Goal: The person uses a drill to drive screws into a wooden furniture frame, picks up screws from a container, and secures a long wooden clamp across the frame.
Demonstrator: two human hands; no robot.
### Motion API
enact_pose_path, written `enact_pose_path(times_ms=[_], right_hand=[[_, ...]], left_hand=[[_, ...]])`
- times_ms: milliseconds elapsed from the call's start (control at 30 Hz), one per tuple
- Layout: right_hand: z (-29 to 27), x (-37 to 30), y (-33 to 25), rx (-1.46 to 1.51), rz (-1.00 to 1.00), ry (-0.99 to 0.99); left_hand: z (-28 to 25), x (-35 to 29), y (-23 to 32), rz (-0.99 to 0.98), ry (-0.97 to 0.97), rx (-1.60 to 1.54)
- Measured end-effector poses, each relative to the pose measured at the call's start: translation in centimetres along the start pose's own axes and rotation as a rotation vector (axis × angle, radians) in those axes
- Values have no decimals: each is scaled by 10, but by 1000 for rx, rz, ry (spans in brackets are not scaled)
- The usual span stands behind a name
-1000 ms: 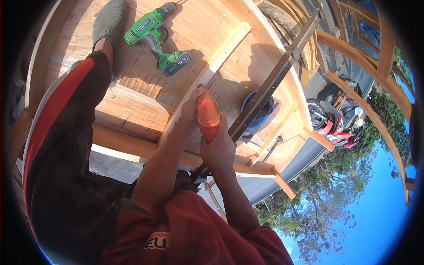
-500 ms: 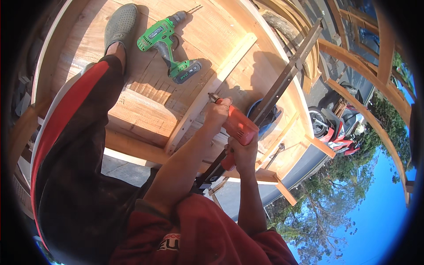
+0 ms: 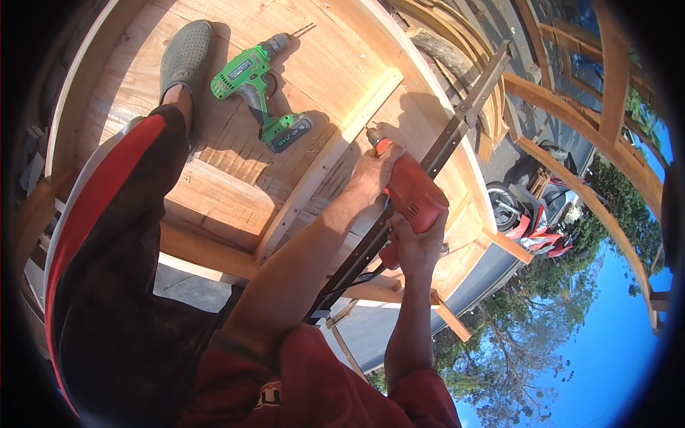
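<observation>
A corded red power drill [image 3: 417, 196] is in both my hands, its chuck [image 3: 376, 135] facing the far side. My left hand [image 3: 371, 173] wraps round the front of its body, just behind the chuck. At the rear, my right hand [image 3: 416, 245] grips the handle, whose lower end shows below. Whether the bit touches wood cannot be made out. Behind the drill, a dark metal bar with holes [image 3: 444, 148] runs diagonally across the wooden boat-shaped frame. A green cordless drill [image 3: 250, 93] lies on the planks to the left, its bit pointing away from me.
My shoe [image 3: 187, 57] stands on the planks beside the green drill. A wooden crosspiece [image 3: 325, 171] crosses the floor, and a curved side wall [image 3: 407, 57] bounds it. Curved timbers [image 3: 578, 121] and a red motorbike [image 3: 535, 221] are at the right.
Both hands have carried the red drill to the right and slightly farther away, over the metal bar. The blue round thing behind it is now hidden. The view has shifted slightly.
</observation>
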State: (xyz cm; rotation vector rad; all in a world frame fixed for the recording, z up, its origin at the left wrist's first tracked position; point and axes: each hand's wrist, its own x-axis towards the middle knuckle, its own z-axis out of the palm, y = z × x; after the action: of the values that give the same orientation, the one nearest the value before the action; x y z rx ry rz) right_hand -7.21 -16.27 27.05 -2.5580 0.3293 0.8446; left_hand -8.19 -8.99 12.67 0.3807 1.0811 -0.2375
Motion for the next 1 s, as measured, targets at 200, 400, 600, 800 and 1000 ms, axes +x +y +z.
enact_pose_path(times_ms=[200,400,600,800,1000], right_hand=[[2,50,-5,-25,-184,-105],[7,67,3,-44,-230,-56],[-12,86,-40,-189,-220,-203],[-16,107,-57,-384,-293,-256],[1,105,-75,-701,-509,-183]], left_hand=[[9,30,14,-113,-112,-156],[10,54,5,-113,-84,-139],[27,61,17,-131,-7,-316],[33,67,22,-102,-34,-536],[24,67,23,-15,-83,-656]])
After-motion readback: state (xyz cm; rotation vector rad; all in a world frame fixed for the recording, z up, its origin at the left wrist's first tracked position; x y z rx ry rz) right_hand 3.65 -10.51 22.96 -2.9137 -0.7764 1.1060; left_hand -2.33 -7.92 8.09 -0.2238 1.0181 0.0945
